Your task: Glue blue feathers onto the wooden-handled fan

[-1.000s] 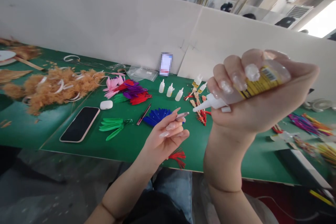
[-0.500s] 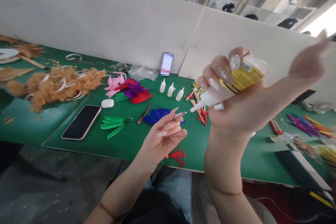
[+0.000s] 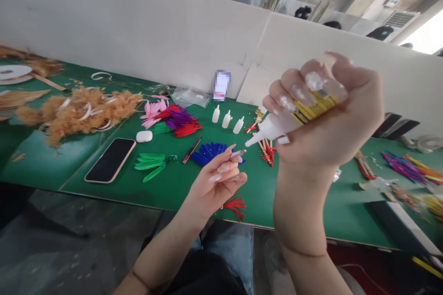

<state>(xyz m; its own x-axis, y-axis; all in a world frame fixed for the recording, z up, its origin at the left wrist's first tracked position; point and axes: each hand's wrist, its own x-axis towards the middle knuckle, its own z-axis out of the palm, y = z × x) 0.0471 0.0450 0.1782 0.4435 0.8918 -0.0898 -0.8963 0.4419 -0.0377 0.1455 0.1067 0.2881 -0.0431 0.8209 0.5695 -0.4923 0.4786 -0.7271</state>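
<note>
My right hand [image 3: 321, 115] is wrapped round a translucent glue bottle [image 3: 292, 117] with a yellow label, its white nozzle tilted down to the left. The nozzle tip is close above my left hand [image 3: 221, 175]. Between the fingertips of my left hand is a small slim item [image 3: 237, 154], too small to name surely. Blue feathers [image 3: 209, 153] lie on the table behind my left hand. A red tassel-like bundle [image 3: 236, 205] shows just below it, near the table's front edge. Green feathers [image 3: 152, 165] and tweezers [image 3: 191, 150] lie to the left.
Three small white bottles [image 3: 227, 119] stand behind the blue feathers. A phone [image 3: 110, 160], a white case [image 3: 144, 136], pink, red and purple feathers [image 3: 176, 117], and tan fluffy material [image 3: 79, 113] lie left. A dark box [image 3: 401, 226] sits right. A lit phone [image 3: 221, 85] leans against the partition.
My right thumb has swung in from pointing outward and now presses over the bottle's base end. The nozzle tip has shifted slightly left, nearer the item in my left hand.
</note>
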